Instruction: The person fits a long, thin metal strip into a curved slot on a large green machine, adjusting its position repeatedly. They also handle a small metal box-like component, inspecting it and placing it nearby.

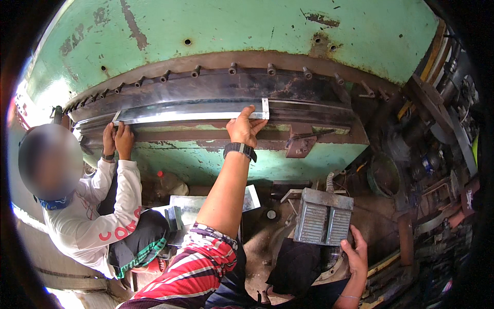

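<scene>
A long shiny folded sheet metal strip (190,113) lies along the bed of a green press brake (206,154), below its dark upper blade (206,85). My left hand (244,127), with a black watch on the wrist, grips the strip's right end, the fingers bent over its front edge. At the strip's left end, a co-worker's two hands (119,140) hold its front edge. My right hand (356,252) is low at the right, beside a grey ribbed foot pedal box (324,216). Its thumb and fingers are apart, and nothing shows in it.
The co-worker (98,216), in a white long-sleeved top, crouches at the left. Flat metal sheets (252,198) lie below my left forearm, near a red-capped plastic bottle (172,183). A dark bracket (301,141) juts from the machine's front. Metal scrap and a round bin (383,175) crowd the right.
</scene>
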Action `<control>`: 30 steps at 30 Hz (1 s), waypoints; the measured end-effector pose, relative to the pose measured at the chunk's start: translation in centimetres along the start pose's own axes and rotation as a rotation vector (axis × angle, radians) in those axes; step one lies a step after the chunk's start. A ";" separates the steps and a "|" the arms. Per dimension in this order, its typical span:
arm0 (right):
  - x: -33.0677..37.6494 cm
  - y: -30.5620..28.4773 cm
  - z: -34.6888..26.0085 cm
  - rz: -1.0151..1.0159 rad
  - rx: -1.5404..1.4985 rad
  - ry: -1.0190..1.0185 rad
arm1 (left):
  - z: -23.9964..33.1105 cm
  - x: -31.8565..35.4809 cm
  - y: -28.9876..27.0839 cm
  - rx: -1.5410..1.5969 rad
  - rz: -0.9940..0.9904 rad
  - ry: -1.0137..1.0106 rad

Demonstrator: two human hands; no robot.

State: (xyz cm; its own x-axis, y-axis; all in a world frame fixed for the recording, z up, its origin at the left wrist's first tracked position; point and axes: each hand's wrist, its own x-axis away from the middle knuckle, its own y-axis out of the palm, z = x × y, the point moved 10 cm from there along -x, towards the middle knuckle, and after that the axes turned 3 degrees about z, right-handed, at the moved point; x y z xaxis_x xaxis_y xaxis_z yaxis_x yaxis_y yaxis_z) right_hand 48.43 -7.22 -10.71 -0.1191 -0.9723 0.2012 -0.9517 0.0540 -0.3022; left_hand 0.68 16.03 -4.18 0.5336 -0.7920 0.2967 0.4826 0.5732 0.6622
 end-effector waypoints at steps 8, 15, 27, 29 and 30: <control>0.0 0.0 0.0 0.003 0.076 -0.007 | 0.3 0.0 0.0 -0.001 -0.033 0.004; -0.1 0.0 0.0 0.000 0.079 -0.001 | 0.2 -0.2 0.0 0.015 -0.034 0.001; 0.1 0.2 -0.3 -0.005 0.055 0.002 | 0.1 -0.1 0.1 0.005 -0.024 0.006; 0.0 0.1 0.0 -0.007 0.038 0.002 | -0.1 -0.5 -0.2 0.012 -0.016 0.000; -0.1 0.1 0.1 -0.003 0.044 0.000 | -0.1 -0.6 -0.2 0.018 -0.012 -0.005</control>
State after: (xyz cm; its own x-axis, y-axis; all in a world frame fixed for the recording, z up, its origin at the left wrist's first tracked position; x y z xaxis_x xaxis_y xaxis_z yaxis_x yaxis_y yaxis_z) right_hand 48.40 -7.17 -10.82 -0.1160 -0.9724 0.2027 -0.9388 0.0407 -0.3420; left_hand 0.36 16.40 -4.51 0.5238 -0.8001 0.2922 0.4764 0.5595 0.6782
